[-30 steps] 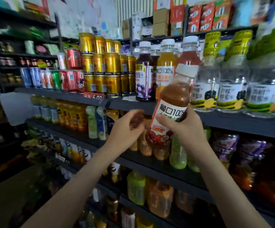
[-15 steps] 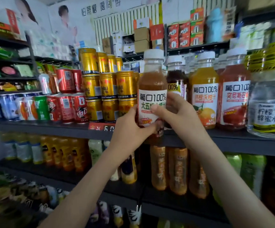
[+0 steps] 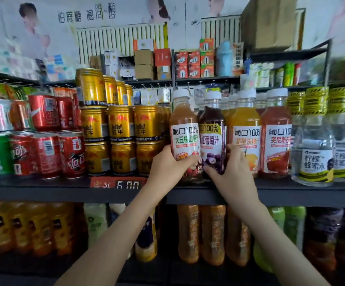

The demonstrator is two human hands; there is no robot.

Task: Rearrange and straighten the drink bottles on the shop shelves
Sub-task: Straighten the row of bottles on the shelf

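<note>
A brown juice bottle (image 3: pixel 185 129) with a white cap and white label stands upright on the dark shelf (image 3: pixel 291 193), at the left end of a row of bottles. My left hand (image 3: pixel 168 168) is wrapped around its lower part. Right beside it, touching, is a dark purple grape juice bottle (image 3: pixel 212 139); my right hand (image 3: pixel 232 172) grips its base, fingers around both sides. Further right stand an orange juice bottle (image 3: pixel 245 135) and a red juice bottle (image 3: pixel 276 139).
Stacked gold cans (image 3: pixel 120 129) stand just left of the brown bottle, red cans (image 3: pixel 43 137) further left. Clear lemon-honey water bottles (image 3: pixel 314 157) fill the shelf's right end. A price tag (image 3: pixel 118 183) hangs on the shelf edge. Tea bottles (image 3: pixel 200 234) line the shelf below.
The brown bottle went from being held tilted below the shelf, up in front of it, to standing on the shelf. My right hand has shifted from it to the purple bottle.
</note>
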